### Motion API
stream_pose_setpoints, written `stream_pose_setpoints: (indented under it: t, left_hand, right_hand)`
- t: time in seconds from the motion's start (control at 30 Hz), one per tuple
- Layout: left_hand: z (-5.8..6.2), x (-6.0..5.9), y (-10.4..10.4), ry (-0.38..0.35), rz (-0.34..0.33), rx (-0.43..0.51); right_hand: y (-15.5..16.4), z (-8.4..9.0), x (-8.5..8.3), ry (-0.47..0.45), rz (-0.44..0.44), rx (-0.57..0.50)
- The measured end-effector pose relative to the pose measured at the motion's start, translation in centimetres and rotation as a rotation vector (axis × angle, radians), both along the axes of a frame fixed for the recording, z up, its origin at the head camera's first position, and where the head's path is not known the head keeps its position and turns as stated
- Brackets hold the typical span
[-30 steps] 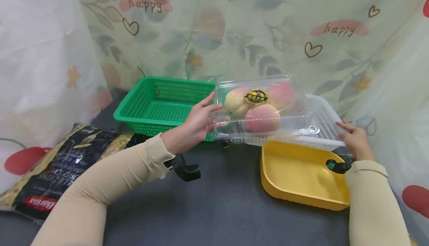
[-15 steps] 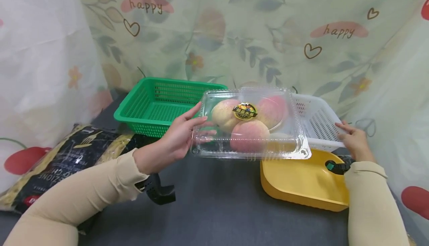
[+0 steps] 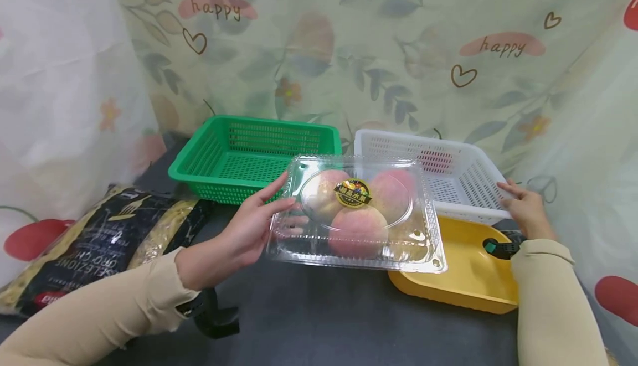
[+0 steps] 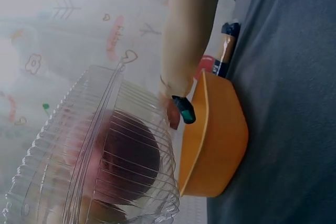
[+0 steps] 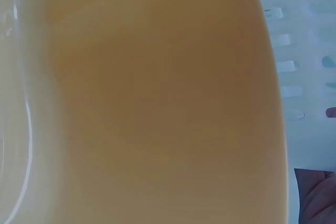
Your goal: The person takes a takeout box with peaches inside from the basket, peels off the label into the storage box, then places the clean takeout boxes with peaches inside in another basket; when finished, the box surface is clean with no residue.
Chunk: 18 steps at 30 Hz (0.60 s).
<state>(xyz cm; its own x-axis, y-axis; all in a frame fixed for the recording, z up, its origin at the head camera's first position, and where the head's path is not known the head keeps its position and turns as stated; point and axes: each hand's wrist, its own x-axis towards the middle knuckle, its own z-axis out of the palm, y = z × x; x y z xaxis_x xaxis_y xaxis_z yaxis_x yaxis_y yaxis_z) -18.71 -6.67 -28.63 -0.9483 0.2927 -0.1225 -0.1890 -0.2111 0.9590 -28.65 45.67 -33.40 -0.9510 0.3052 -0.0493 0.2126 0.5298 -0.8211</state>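
Observation:
My left hand [image 3: 251, 227] holds a clear plastic clamshell box [image 3: 356, 214] by its left edge, thumb on top and fingers under it. The box hangs above the dark table, over the yellow tray's left end, and holds three pink-yellow peaches [image 3: 358, 232] under a round sticker [image 3: 353, 192]. In the left wrist view the ribbed clamshell box [image 4: 100, 156] fills the lower left. My right hand [image 3: 524, 205] rests with straight fingers on the right rim of the white basket [image 3: 461, 161].
A green basket [image 3: 239, 158] stands at the back left, beside the white one. The yellow tray [image 3: 466, 277] lies in front of the white basket and fills the right wrist view [image 5: 157, 98]. A black pasta bag [image 3: 94, 238] lies at the left. Printed curtains close in the back and sides.
My left hand has carried the peach box out from above the white basket, down and toward me, to over the yellow tray's left end. The right hand has stayed on the white basket.

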Motion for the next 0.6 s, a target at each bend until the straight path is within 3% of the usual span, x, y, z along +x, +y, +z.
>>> stream_pose_setpoints:
  t: [0.3,0.6]
  left_hand:
    - [-2.2,2.2,-1.5,-0.045,0.034,-0.033]
    - [-3.9,3.2,-2.2,-0.084,0.053,-0.032]
  right_hand:
    - [-0.1,0.0,0.0,0.005,-0.018,0.014]
    - [0.0,-0.1,0.0,-0.002,-0.013,0.01]
